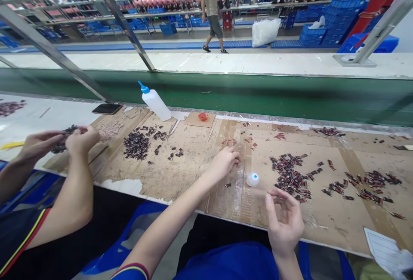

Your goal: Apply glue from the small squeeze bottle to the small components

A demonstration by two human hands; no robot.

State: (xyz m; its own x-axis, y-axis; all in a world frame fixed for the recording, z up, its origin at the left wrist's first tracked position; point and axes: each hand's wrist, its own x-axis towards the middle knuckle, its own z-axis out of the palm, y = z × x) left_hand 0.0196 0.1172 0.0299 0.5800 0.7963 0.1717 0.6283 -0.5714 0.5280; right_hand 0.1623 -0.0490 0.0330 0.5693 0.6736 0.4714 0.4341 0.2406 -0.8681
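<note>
My left hand (225, 162) rests on the cardboard-covered bench (180, 172), fingers curled down onto a small dark-and-red part at a taped strip. My right hand (284, 220) hovers near the front edge, palm up, thumb and forefinger pinched on something too small to name. A small white cap with a blue centre (253, 179) lies between my hands. A heap of small dark and red parts (290, 176) lies just right of the cap.
A co-worker's two hands (64, 142) at the left hold a bunch of dark parts. A white squeeze bottle with a blue tip (155, 102), a red cap (202, 117), a phone (106, 109), more part piles (136, 145) and a paper sheet (383, 247) lie about.
</note>
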